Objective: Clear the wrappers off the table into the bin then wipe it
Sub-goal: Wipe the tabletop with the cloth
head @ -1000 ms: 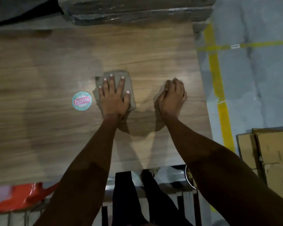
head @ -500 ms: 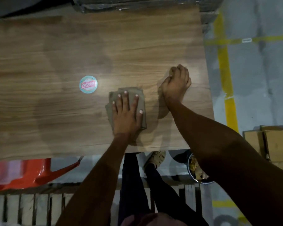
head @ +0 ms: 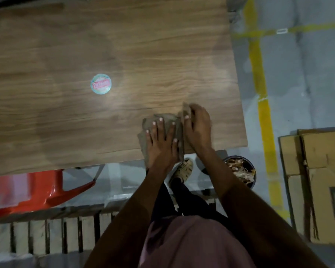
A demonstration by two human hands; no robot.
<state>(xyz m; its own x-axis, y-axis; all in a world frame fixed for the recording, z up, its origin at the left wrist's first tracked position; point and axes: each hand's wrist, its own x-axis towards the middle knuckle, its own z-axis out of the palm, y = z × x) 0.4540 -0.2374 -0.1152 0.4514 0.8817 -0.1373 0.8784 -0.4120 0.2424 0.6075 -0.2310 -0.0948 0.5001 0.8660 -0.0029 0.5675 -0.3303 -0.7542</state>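
Standing on the floor just below the table's near right corner, the dark round bin (head: 246,171) holds a heap of crumpled, shiny brownish wrappers (head: 238,169); my right forearm hides its left part. Right of it I see stacked cardboard boxes (head: 321,171) beside a yellow floor line (head: 259,74). A red plastic chair (head: 37,192) sits under the near left edge of the table (head: 104,45), and a slatted wooden pallet (head: 46,233) lies in front of it. One sandalled foot (head: 184,169) shows between table edge and bin. On the wooden top, a round teal sticker (head: 101,83) with a pink label lies well apart from both hands, to their left. The grey-brown cloth (head: 162,118) rests near the table's front right corner, reaching the front edge. My left hand (head: 162,144) lies flat on it, fingers spread wide and pressing down. My right hand (head: 197,128), just beside the left and touching the cloth's right side, is curled narrow, pinching a raised corner of the cloth between thumb and fingers.
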